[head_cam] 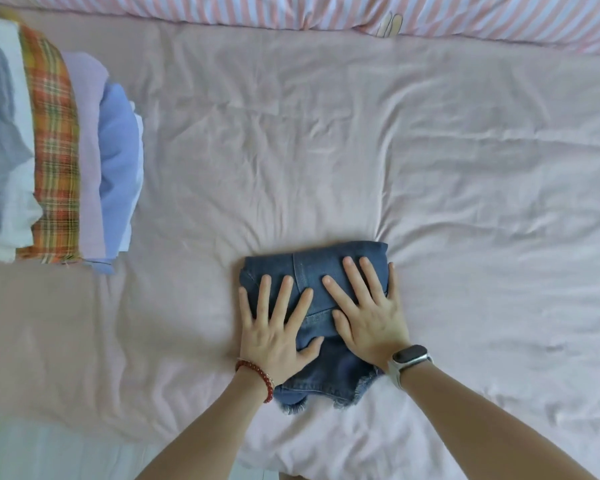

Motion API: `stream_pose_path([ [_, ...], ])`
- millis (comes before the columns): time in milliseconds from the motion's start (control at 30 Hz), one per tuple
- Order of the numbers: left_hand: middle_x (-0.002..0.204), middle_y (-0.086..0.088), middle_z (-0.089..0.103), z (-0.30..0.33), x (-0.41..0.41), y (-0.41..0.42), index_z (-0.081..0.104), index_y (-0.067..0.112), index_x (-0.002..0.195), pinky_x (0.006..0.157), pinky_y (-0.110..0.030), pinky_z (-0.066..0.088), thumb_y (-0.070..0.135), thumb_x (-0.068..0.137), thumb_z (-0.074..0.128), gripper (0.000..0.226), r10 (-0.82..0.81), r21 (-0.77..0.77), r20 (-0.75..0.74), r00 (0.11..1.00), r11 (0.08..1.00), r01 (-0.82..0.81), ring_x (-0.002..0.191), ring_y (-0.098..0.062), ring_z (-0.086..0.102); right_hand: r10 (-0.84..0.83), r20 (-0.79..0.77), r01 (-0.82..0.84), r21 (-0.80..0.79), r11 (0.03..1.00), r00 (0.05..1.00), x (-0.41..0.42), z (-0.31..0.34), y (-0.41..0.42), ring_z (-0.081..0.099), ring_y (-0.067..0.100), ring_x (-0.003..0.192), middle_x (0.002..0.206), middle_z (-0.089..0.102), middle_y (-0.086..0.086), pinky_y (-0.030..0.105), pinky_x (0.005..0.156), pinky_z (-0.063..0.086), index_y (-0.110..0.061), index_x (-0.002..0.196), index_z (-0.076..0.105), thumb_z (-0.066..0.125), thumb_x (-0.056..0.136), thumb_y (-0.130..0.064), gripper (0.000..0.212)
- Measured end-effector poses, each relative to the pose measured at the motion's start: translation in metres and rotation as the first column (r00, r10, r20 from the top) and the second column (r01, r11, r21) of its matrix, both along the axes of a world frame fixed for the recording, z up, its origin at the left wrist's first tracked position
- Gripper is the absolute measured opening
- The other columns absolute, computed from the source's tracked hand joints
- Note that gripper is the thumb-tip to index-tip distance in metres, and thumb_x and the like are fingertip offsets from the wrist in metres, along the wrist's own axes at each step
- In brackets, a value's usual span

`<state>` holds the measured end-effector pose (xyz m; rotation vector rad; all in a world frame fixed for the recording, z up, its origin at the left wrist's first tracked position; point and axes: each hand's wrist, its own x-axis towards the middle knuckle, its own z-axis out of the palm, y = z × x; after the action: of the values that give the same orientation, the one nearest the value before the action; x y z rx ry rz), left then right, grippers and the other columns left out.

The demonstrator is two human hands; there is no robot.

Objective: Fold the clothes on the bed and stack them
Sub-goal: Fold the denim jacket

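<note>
Denim shorts [317, 296] are flat on the pink bedsheet [326, 150], near the front edge of the bed, folded into a compact block with the frayed hem pointing back toward the person. Both palms are down on them now. The left hand [274, 334], red bead bracelet [257, 377] on that wrist, has its fingers spread across the left half; the right hand [368, 317], smartwatch [409, 356] on the wrist, covers the right half, with its outer fingers reaching the block's right edge. Neither hand is gripping anything: fingers splayed, flat, just pressing.

So this reads as the smoothing beat at the end of a fold, flattening the thick denim so the crease holds. The fold looks finished, though the hem at the near edge bunches out a little.

Well off to the left sits the stack of folded clothes [59, 150]: a white piece with a grey-blue print, an orange plaid piece, a lilac one and a light blue one, their edges stepping out one from under the next. Striped pink bedding [291, 8] runs along the far edge.

Next up, by my judgement: slide fingers under both sides of the block, lift it without letting the layers spring open, and carry it left onto that stack. Denim is stiff and heavy, so support from below on both sides matters. No other loose clothing shows on the bed.
</note>
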<state>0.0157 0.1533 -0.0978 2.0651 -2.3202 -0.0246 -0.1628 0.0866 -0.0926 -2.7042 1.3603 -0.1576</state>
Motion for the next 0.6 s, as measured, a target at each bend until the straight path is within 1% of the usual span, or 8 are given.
stream_pose_path([
  [267,0.142,-0.015,0.041,-0.001,-0.002,-0.005,0.039,0.022,0.136,0.102,-0.069,0.019,0.063,0.073,0.043,0.075,0.01,0.056,0.016,1.0,0.998,-0.011,0.131,-0.041,0.027,-0.008,0.064,0.005,0.045,0.999,0.998,0.002,-0.01,-0.003,0.029,0.033,0.132,0.143,0.041,0.015,0.067,0.102,0.025,-0.025,0.14,0.035,0.038,0.087,-0.036,0.054],
  [367,0.144,-0.016,0.039,0.024,-0.001,-0.007,0.045,0.016,0.136,0.106,-0.06,0.025,0.048,0.084,0.043,0.061,0.108,-0.008,-0.225,0.968,0.994,-0.112,0.134,-0.035,0.028,-0.09,0.261,0.053,0.146,0.988,0.961,0.001,0.015,-0.005,0.024,0.026,0.137,0.147,0.036,0.012,0.053,0.11,0.025,-0.019,0.139,0.041,0.039,0.09,-0.028,0.05],
  [400,0.143,-0.018,0.039,0.033,0.0,-0.007,0.045,0.011,0.135,0.108,-0.051,0.028,0.041,0.086,0.043,0.058,0.241,-0.003,-0.369,0.897,0.965,-0.261,0.134,-0.033,0.03,-0.208,0.361,0.128,0.234,0.964,0.909,-0.003,0.023,-0.003,0.023,0.024,0.137,0.147,0.034,0.012,0.043,0.112,0.023,-0.014,0.139,0.042,0.043,0.091,-0.024,0.049],
  [433,0.14,-0.02,0.042,0.04,0.003,-0.006,0.045,0.006,0.134,0.107,-0.041,0.031,0.035,0.088,0.045,0.055,0.423,0.053,-0.508,0.751,0.885,-0.462,0.131,-0.033,0.035,-0.376,0.425,0.23,0.356,0.906,0.823,-0.007,0.031,-0.001,0.025,0.023,0.136,0.147,0.034,0.012,0.033,0.111,0.023,-0.011,0.139,0.041,0.048,0.091,-0.022,0.05],
  [500,0.125,-0.013,0.052,0.051,0.009,-0.002,0.05,0.007,0.127,0.095,-0.028,0.036,0.036,0.09,0.051,0.046,0.729,0.387,-0.644,0.232,0.572,-0.723,0.119,-0.03,0.047,-0.719,0.364,0.401,0.64,0.655,0.592,-0.016,0.042,0.003,0.04,0.021,0.126,0.134,0.046,0.002,0.022,0.101,0.029,-0.013,0.14,0.037,0.058,0.09,-0.028,0.057],
  [533,0.119,-0.008,0.056,0.053,0.011,0.0,0.053,0.011,0.121,0.091,-0.027,0.038,0.04,0.09,0.053,0.042,0.802,0.586,-0.597,-0.001,0.435,-0.684,0.113,-0.028,0.052,-0.821,0.27,0.422,0.753,0.506,0.503,-0.018,0.046,0.004,0.049,0.018,0.115,0.119,0.054,-0.009,0.021,0.093,0.035,-0.017,0.138,0.038,0.061,0.087,-0.033,0.058],
  [567,0.116,-0.004,0.059,0.055,0.012,0.001,0.054,0.013,0.12,0.09,-0.028,0.039,0.045,0.09,0.051,0.044,0.838,0.708,-0.538,-0.093,0.389,-0.59,0.108,-0.024,0.054,-0.864,0.192,0.393,0.83,0.395,0.465,-0.019,0.048,0.005,0.055,0.015,0.105,0.105,0.057,-0.016,0.022,0.085,0.038,-0.021,0.132,0.044,0.062,0.086,-0.037,0.052],
  [600,0.114,0.0,0.061,0.055,0.014,0.003,0.055,0.016,0.119,0.089,-0.026,0.04,0.049,0.089,0.05,0.045,0.848,0.764,-0.521,-0.1,0.411,-0.497,0.103,-0.019,0.056,-0.871,0.146,0.354,0.873,0.336,0.469,-0.018,0.049,0.003,0.058,0.015,0.1,0.097,0.058,-0.017,0.024,0.08,0.041,-0.022,0.123,0.049,0.061,0.085,-0.039,0.043],
])
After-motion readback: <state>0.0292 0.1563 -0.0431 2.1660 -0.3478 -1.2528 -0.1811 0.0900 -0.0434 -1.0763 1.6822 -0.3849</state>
